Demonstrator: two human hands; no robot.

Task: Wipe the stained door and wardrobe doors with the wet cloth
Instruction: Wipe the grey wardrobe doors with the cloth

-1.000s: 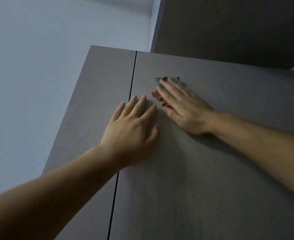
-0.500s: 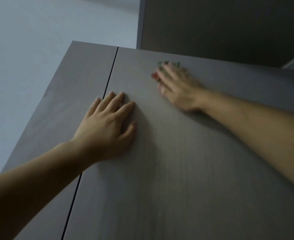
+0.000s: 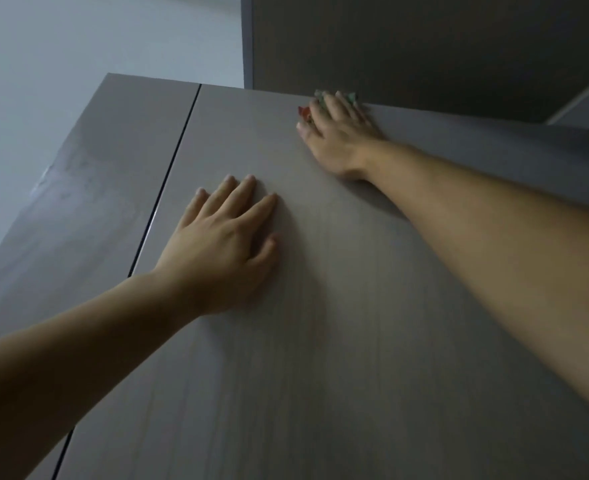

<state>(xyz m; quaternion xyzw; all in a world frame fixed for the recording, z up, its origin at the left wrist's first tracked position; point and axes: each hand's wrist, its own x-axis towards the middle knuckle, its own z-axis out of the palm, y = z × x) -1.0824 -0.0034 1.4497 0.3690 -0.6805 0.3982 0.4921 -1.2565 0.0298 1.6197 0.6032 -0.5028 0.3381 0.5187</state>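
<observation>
Two grey-brown wardrobe doors fill the head view, seen from below; a dark gap runs between the left door [image 3: 88,188] and the right door [image 3: 321,341]. My right hand [image 3: 341,133] presses a red and green cloth [image 3: 305,112] flat against the top edge of the right door, fingers straight; only the cloth's edges show around the fingers. My left hand [image 3: 223,247] lies flat on the right door just beside the gap, fingers spread. Pale smears [image 3: 64,174] mark the left door near its outer edge.
A pale wall [image 3: 61,57] stands to the left of the wardrobe. Above the doors hangs a dark panel [image 3: 424,46], with a lighter strip [image 3: 584,102] at the far right.
My right hand has slid the cloth up and to the right, reaching the top edge of the right door. The left hand stays flat beside the gap. The view has shifted.
</observation>
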